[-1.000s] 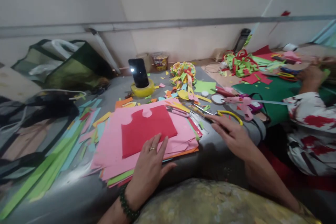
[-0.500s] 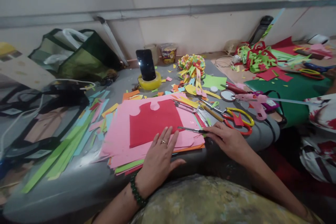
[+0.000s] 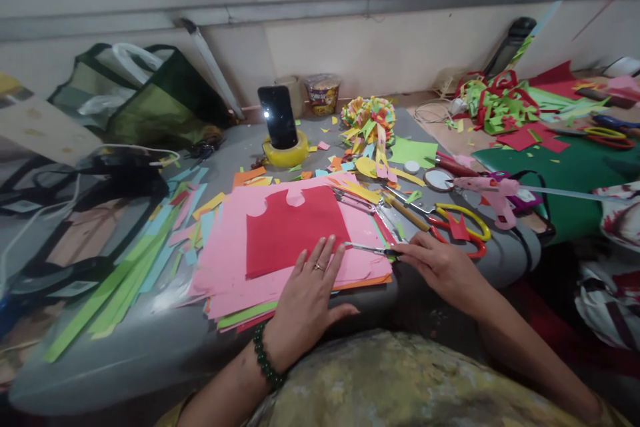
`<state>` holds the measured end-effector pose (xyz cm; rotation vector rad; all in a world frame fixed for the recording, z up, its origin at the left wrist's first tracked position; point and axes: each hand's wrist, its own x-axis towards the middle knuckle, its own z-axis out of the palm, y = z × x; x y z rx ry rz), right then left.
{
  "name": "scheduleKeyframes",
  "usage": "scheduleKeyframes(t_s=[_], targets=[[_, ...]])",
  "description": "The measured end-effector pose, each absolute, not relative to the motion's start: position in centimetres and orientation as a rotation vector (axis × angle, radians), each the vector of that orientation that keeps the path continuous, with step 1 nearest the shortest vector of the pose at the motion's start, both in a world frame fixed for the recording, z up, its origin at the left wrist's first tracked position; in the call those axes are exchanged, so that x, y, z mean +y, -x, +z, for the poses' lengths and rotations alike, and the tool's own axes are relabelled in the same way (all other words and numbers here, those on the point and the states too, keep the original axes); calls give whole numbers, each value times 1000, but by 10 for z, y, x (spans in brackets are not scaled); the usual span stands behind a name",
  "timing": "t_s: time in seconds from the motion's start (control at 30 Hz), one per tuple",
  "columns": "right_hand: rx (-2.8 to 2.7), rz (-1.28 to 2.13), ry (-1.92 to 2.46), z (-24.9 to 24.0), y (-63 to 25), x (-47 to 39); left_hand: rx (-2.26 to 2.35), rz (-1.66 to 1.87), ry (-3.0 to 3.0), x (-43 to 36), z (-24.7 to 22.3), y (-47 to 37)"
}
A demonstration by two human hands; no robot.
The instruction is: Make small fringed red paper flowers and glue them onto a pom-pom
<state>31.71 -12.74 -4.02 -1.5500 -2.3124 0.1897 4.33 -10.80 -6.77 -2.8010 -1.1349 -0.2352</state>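
My left hand [image 3: 305,297] lies flat with fingers stretched over the lower right part of a red paper [image 3: 295,233], which has rounded notches along its top edge. The red piece rests on a stack of pink paper [image 3: 220,280], with green and orange sheets showing underneath. In my right hand [image 3: 443,270], thumb and fingers pinch a slim silver tool with a dark section [image 3: 370,249]; its exact kind is unclear. Its thin tip points left, at the red paper's right edge near my left fingertips. Red-and-yellow-handled scissors [image 3: 463,222] lie beyond my right hand.
A phone [image 3: 278,117] stands in a yellow tape roll [image 3: 287,150]. A pink glue gun [image 3: 493,195] lies to the right, near another person's patterned sleeve [image 3: 617,213]. Green strips [image 3: 115,280] and scraps cover the left side. A paper-strip pompom [image 3: 369,121] sits behind.
My left hand and the tool in my right hand have shifted slightly to the right. The red paper stays in place on the stack, and the camera view has turned a little.
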Motion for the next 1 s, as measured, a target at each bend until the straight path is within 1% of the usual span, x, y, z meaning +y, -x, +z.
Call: scheduleKeyframes(t_s=[0.47, 0.77, 1.0], targets=[[-2345, 186, 1519, -39, -313, -126, -1144, -224, 2805, -108, -68, -43], [-2325, 265, 1522, -36, -303, -126, -1177, -185, 2837, -107, -66, -45], [-2309, 227, 1541, -37, -303, -124, -1225, -188, 2849, -115, -62, -29]])
